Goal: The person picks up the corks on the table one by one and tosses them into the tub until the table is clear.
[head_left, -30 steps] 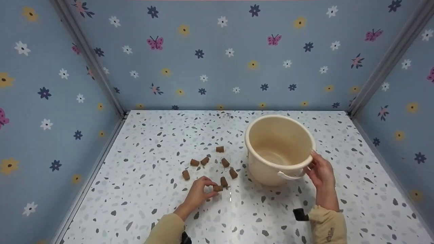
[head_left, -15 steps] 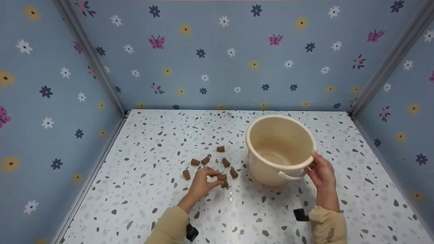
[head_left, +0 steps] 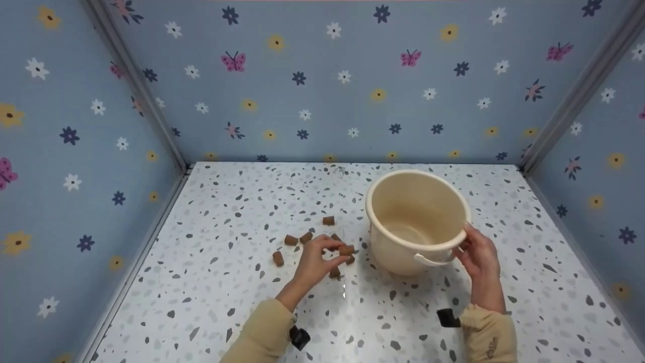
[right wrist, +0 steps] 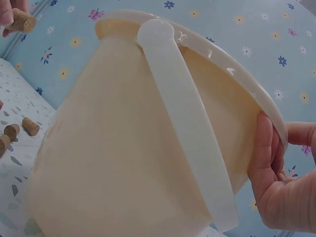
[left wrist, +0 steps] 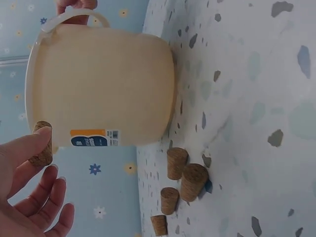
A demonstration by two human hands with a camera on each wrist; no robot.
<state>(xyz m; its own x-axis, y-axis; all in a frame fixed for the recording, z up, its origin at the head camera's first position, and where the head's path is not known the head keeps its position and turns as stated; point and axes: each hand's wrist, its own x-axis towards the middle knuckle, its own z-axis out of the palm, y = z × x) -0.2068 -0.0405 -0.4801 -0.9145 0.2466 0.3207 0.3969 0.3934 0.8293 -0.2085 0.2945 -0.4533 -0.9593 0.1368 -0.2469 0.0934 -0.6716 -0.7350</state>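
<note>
Between thumb and index finger, my left hand (head_left: pixel 315 262) pinches a brown cork stopper (left wrist: pixel 43 144), held above the table just left of a cream plastic bucket (head_left: pixel 403 257). My right hand (head_left: pixel 478 252) grips the bucket's rim on its right side, thumb and fingers on either side of the rim in the right wrist view. The bucket's white handle (right wrist: pixel 190 128) hangs down its outside. Inside, the bucket's floor shows bare. Several more corks (left wrist: pixel 193 181) lie scattered on the table below and left of my left hand, some partly hidden by it.
The speckled white table (head_left: pixel 216 292) is enclosed by blue flowered panels (head_left: pixel 322 80) at the back and both sides. A label (left wrist: pixel 94 138) is stuck on the bucket's side. Dark wrist straps show at both sleeves.
My left hand picked the cork up from the table and moved it up and right, toward the bucket. My right hand and the bucket have stayed in place.
</note>
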